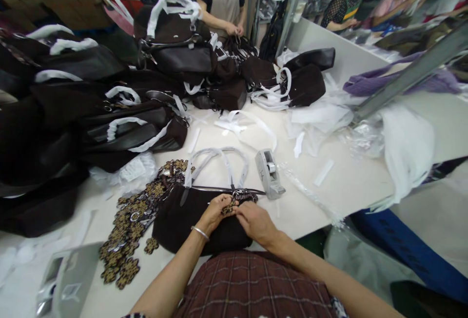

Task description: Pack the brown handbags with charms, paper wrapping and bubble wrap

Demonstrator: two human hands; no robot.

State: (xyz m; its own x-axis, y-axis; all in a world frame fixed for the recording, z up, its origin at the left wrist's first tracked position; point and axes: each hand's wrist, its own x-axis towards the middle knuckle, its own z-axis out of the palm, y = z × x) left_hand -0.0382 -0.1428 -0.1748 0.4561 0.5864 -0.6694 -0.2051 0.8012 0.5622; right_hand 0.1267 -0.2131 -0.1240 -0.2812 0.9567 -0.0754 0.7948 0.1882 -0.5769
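Observation:
A dark brown handbag (183, 225) lies on the table right in front of me, its two handles (215, 154) wrapped in white and standing up. Over its top edge, my left hand (215, 212) pinches a flower-patterned bag charm (229, 207) with a chain. My right hand (256, 219) meets it there, thumb and fingertips closed on the charm's near end. Part of the charm is hidden by the fingers. To the left lies a pile of similar brown and gold flower charms (135, 213), with one loose flower (151, 245) beside it.
A grey tape dispenser (268, 174) stands just beyond the handbag, and a larger one (69, 279) sits at the lower left. Many dark handbags (146, 128) crowd the left and back. Plastic wrapping (321, 118) and a slanted metal post (409, 74) are at right. A co-worker (223, 1) stands opposite.

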